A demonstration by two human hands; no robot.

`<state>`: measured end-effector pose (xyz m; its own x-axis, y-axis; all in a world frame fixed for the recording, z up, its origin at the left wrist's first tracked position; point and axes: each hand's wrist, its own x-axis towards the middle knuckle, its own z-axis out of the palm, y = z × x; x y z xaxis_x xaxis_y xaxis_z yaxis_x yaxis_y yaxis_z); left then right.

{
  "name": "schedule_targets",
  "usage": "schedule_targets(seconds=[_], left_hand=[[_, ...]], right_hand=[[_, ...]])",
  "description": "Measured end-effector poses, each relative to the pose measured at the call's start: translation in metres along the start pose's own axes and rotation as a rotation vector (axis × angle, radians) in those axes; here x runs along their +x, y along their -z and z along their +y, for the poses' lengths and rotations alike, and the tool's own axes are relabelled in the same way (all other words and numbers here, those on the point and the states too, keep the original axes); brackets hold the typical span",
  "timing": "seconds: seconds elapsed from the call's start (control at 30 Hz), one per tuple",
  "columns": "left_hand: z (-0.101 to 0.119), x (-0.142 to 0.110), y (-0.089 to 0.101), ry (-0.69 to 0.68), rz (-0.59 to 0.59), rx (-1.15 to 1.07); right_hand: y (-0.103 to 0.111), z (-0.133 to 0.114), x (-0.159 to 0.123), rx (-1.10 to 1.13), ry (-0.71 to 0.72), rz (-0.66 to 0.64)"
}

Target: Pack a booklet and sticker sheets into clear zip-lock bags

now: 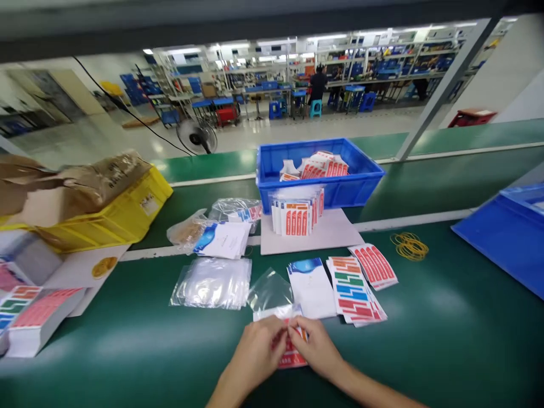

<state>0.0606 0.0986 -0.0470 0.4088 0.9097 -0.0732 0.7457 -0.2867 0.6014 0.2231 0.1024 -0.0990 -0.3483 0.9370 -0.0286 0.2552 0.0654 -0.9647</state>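
My left hand and my right hand meet at the front middle of the green table. The fingers of both are pinched together on a clear plastic bag. Its open-looking end lies flat beyond my hands, and a red-and-white printed card shows at the near end. My fingers hide the middle of the bag. Just beyond are a stack of clear bags, white-and-blue booklets, a fan of multicoloured sticker sheets and red sticker sheets.
At the back, a blue bin holds filled packets; more packets stand before it on cardboard. Yellow rubber bands lie right. A yellow crate and stacked printed sheets are left, another blue bin far right.
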Motion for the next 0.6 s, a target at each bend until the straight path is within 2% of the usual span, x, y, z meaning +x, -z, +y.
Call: schedule_targets(seconds=[0.1, 0.23, 0.33, 0.4, 0.47, 0.53, 0.6], left_hand=[[-0.002, -0.002, -0.011, 0.003, 0.028, 0.11], [-0.007, -0.001, -0.024, 0.051, 0.142, 0.316], [-0.012, -0.001, -0.019, 0.128, 0.293, 0.391], [-0.014, -0.002, -0.012, 0.175, 0.346, 0.402], [-0.014, -0.001, -0.007, 0.115, 0.273, 0.371], [-0.013, -0.001, -0.008, 0.003, 0.12, 0.316], [-0.009, 0.0, -0.013, -0.052, -0.001, 0.259]], right_hand=[[-0.003, 0.005, 0.0, -0.039, 0.008, -0.033], [-0.005, 0.011, 0.004, -0.069, 0.049, -0.066], [-0.006, 0.011, 0.005, -0.09, 0.041, -0.063], [-0.004, 0.009, 0.004, -0.105, 0.031, -0.074], [-0.001, 0.006, 0.003, -0.13, 0.044, -0.071], [0.004, 0.003, 0.003, -0.168, 0.06, -0.036], [0.008, 0.002, 0.003, -0.191, 0.063, -0.003]])
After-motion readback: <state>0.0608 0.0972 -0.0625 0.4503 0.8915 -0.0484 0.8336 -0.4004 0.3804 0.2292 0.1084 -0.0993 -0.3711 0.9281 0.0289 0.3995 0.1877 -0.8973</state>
